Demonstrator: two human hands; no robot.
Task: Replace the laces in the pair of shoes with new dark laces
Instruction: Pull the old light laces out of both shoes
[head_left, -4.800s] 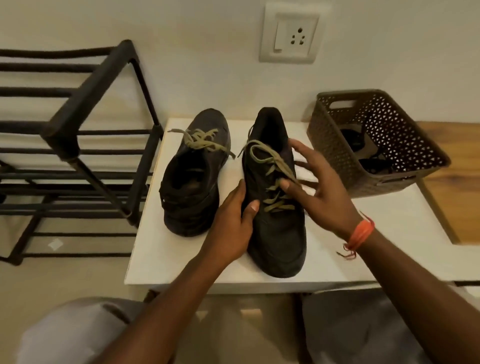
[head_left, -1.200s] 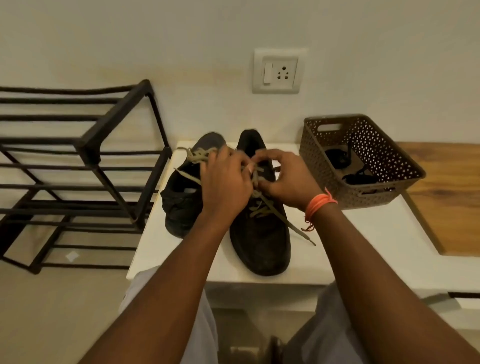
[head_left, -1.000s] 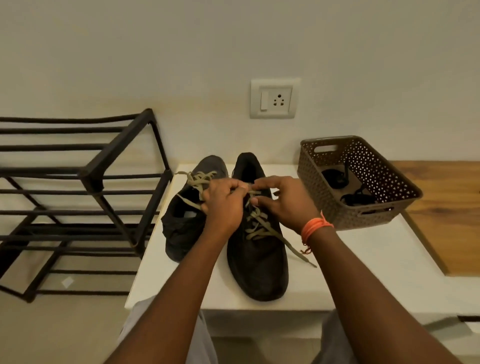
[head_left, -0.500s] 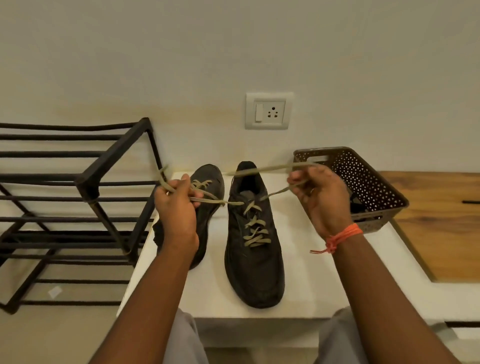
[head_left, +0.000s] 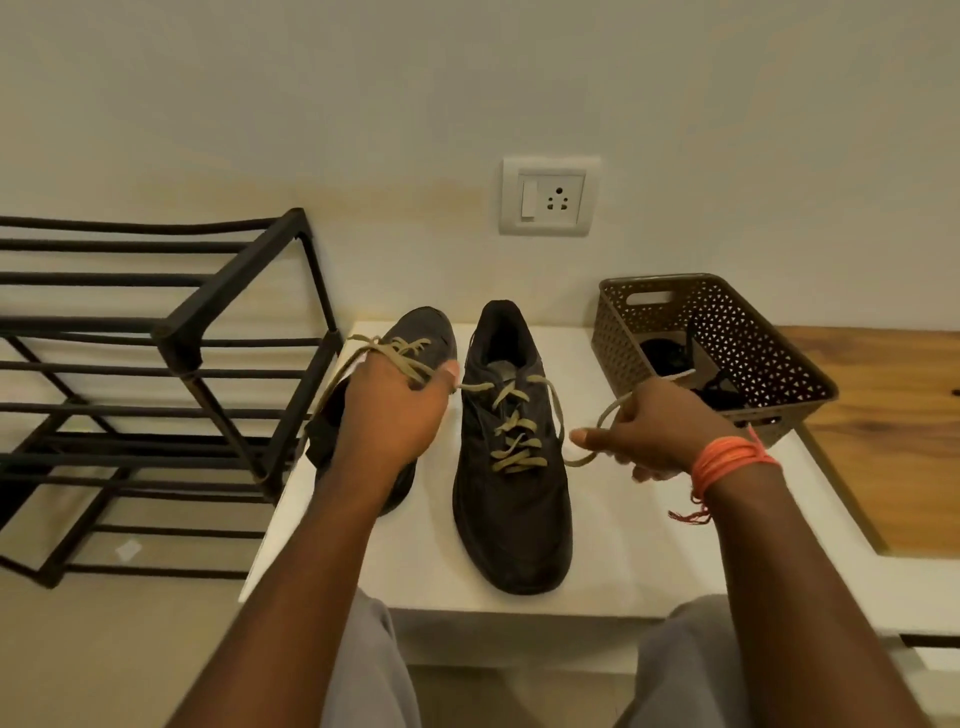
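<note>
Unlacing: the knot of the olive lace (head_left: 511, 431) on the right-hand shoe (head_left: 511, 457) is judged undone; the crossings are still threaded through the eyelets.
Left hand (head_left: 387, 415): fingers are curled round one loose lace end, held just beside the shoe's collar.
Right hand (head_left: 649, 434): the other end is pinched in curled fingers, thumb extended (how the remaining fingers lie cannot be told).
Shoe position: it is set on the white table (head_left: 649, 545), between the second shoe (head_left: 410, 338) and the perforated basket (head_left: 753, 343), where dark laces (head_left: 670, 356) are seen.
Orientation: the long axis runs toward and away from the person, toe nearest, heel opening toward the wall.
Risk: the shoe may be dragged or tipped if both ends are pulled at once, since nothing pins it down.
Second risk: the held end could be snagged on the second shoe's bow (head_left: 400, 351), which lies beside the left hand.
</note>
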